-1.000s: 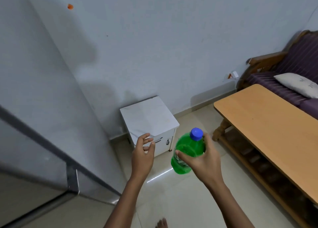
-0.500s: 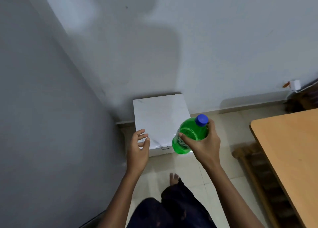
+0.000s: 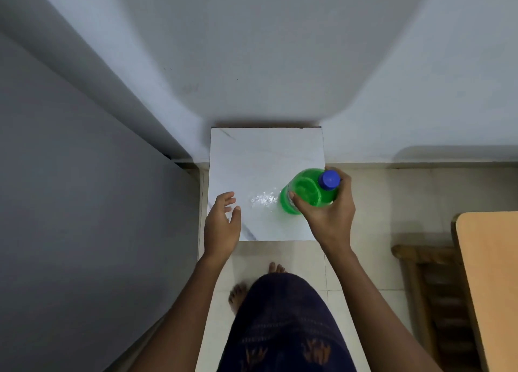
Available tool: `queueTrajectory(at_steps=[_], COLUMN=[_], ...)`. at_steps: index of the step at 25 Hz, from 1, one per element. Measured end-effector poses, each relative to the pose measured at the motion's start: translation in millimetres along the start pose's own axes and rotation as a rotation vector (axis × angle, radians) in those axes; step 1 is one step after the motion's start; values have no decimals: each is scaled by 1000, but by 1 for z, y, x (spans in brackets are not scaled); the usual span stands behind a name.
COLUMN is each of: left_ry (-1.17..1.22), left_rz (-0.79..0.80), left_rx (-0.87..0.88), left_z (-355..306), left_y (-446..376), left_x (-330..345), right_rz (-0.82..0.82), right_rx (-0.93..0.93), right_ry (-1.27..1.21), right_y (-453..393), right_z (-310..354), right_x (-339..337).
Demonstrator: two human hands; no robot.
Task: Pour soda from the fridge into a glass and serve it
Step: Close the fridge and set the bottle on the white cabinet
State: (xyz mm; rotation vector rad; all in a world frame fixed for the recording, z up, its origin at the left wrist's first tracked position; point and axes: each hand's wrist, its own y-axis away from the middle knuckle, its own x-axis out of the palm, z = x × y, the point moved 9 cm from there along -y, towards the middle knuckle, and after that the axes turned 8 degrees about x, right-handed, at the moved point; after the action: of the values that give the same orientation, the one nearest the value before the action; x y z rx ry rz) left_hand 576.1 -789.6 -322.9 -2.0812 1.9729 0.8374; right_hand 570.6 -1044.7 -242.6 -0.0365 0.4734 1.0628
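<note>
My right hand (image 3: pixel 328 209) grips a green soda bottle (image 3: pixel 304 193) with a blue cap (image 3: pixel 329 179), held over the right part of a small white marble-topped cabinet (image 3: pixel 260 158). Whether the bottle's base touches the top cannot be told. My left hand (image 3: pixel 222 223) hovers open over the cabinet's front left corner, fingers spread, holding nothing. The grey fridge side (image 3: pixel 70 203) fills the left of the view. No glass is in view.
A pale wall (image 3: pixel 280 49) rises right behind the cabinet. A wooden table (image 3: pixel 493 273) with a lower slatted shelf stands at the right edge. My bare feet and dark patterned clothing (image 3: pixel 283 324) are on the tiled floor directly before the cabinet.
I have stepped up to the white cabinet and now look straight down on it. The bottle has come lower over its right side; my left hand followed over its left corner.
</note>
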Motion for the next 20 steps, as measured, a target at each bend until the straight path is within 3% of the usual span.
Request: queueTrajectory(at_steps=[8,11,14,20], left_ry=[-576,-691,-738,-771], left_rz=[204,347,363,369], left_rx=[71,66,123,248], left_z=[63,85,91,98], left_y=[-39,-36,-29,-10], left_x=[54,72,74,72], right_rz=[15,29,16,-279], right_rx=[-57,-90,-88,-80], right_ry=[9,62,122,65], right_y=[-8,-2,2,70], right_z=[-14,-17,-24,-75], right_x=[14,16,15,-8])
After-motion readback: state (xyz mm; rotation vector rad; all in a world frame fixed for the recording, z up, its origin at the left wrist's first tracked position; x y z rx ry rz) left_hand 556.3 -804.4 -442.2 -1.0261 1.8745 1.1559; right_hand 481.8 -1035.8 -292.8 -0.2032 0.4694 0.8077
